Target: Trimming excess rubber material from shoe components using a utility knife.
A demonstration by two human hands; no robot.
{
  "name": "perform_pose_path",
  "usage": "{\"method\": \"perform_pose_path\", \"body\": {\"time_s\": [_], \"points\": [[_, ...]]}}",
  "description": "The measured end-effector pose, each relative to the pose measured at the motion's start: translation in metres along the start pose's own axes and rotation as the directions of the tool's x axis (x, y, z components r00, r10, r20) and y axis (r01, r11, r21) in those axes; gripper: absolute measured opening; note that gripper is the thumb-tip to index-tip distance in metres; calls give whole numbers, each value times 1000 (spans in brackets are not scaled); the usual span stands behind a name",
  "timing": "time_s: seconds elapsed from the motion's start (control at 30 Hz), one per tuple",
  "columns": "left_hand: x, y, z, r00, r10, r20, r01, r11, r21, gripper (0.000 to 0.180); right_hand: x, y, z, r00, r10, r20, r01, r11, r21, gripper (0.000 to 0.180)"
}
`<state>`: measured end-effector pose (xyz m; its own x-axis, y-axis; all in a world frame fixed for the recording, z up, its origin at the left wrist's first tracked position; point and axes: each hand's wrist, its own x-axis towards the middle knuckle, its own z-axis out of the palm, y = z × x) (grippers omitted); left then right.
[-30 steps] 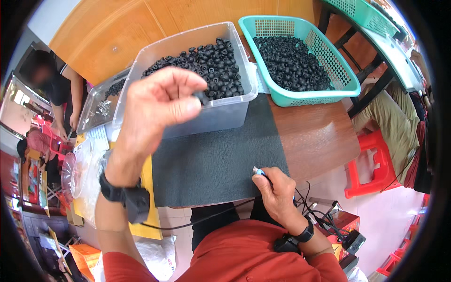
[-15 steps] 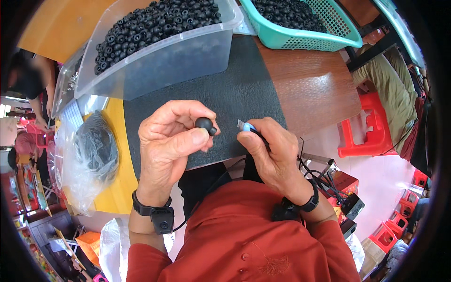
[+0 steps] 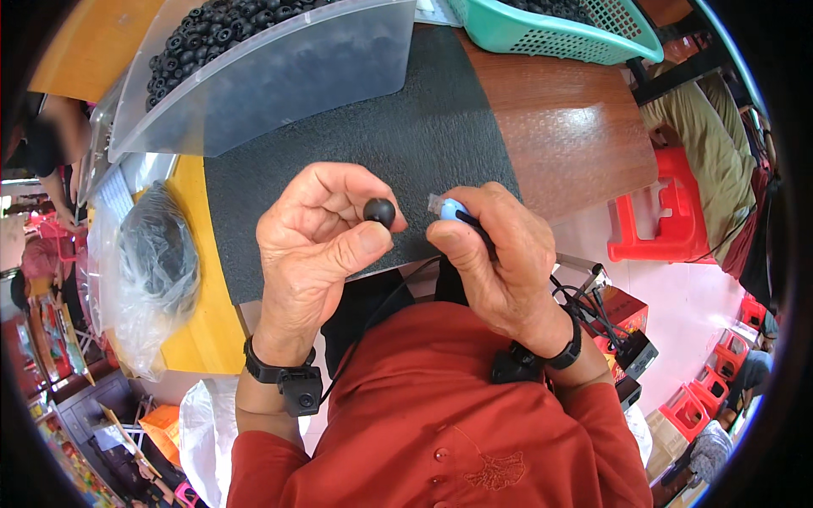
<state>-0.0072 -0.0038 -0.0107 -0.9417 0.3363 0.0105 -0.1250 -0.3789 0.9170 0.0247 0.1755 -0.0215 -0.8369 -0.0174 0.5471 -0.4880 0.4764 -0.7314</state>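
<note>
Between the thumb and fingertips of my left hand is a round black rubber piece, its smooth rounded side showing. The short stub on it is hidden now. My right hand is closed around a blue-and-black utility knife. Its short, pale blade end pokes out past my thumb and points toward the rubber piece, with a gap between the two. Both hands hover over the near edge of a black textured mat.
A clear plastic bin of black rubber pieces stands at the back left. A turquoise basket holds more at the back right. To the left lies a bagged dark bundle. Red stools and cables are on the right.
My left hand has moved slightly right and the rubber piece has turned, hiding its stub. My right hand has tilted, showing more blue on the knife. The view has shifted, with the bin higher.
</note>
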Motion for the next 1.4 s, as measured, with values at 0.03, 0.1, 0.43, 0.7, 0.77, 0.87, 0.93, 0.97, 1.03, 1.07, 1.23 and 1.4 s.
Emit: {"method": "perform_pose_path", "body": {"time_s": [0.03, 0.1, 0.43, 0.7, 0.77, 0.87, 0.93, 0.97, 1.03, 1.07, 1.23, 1.4], "points": [[-1, -1, 0, 1000, -7, 0, 7, 1000, -1, 38, 0, 0, 0, 1000, -24, 11, 24, 1000, -12, 21], [-4, -4, -1, 1000, -15, 1, 15, 1000, 4, 40, -1, 1, 2, 999, -35, 9, 35, 999, 6, 22], [-9, -10, 2, 996, -93, -7, 91, 986, -138, 32, -3, 4, 10, 994, -110, -5, 110, 994, 16, 26], [-10, -10, -2, 995, -96, 16, 97, 990, -99, 30, -4, 4, 11, 993, -115, 27, 116, 992, -43, 28], [-10, -9, -1, 994, -105, 6, 105, 990, -92, 30, -4, 4, 12, 993, -120, 20, 121, 991, -48, 28], [-10, -7, 0, 992, -125, -4, 125, 989, -83, 30, -5, 5, 12, 992, -127, 14, 128, 989, -76, 29], [-10, -8, -2, 990, -138, -5, 137, 987, -81, 30, -6, 5, 12, 989, -142, 33, 145, 983, -110, 28], [-11, -8, -3, 990, -143, -2, 142, 987, -70, 29, -6, 5, 12, 990, -141, 32, 144, 983, -111, 28], [-11, -8, -3, 989, -149, 2, 149, 987, -60, 28, -6, 5, 12, 987, -157, 20, 158, 981, -116, 28], [-10, -7, -4, 990, -141, 7, 141, 989, -51, 28, -6, 5, 12, 988, -156, 20, 157, 981, -114, 28], [-10, -8, -3, 992, -128, 7, 128, 992, -21, 27, -6, 7, 12, 979, -205, 12, 204, 966, -161, 28], [-12, -14, 2, 990, -135, -34, 134, 990, -41, 28, -9, 9, 11, 981, -190, 37, 194, 968, -160, 27]]}}
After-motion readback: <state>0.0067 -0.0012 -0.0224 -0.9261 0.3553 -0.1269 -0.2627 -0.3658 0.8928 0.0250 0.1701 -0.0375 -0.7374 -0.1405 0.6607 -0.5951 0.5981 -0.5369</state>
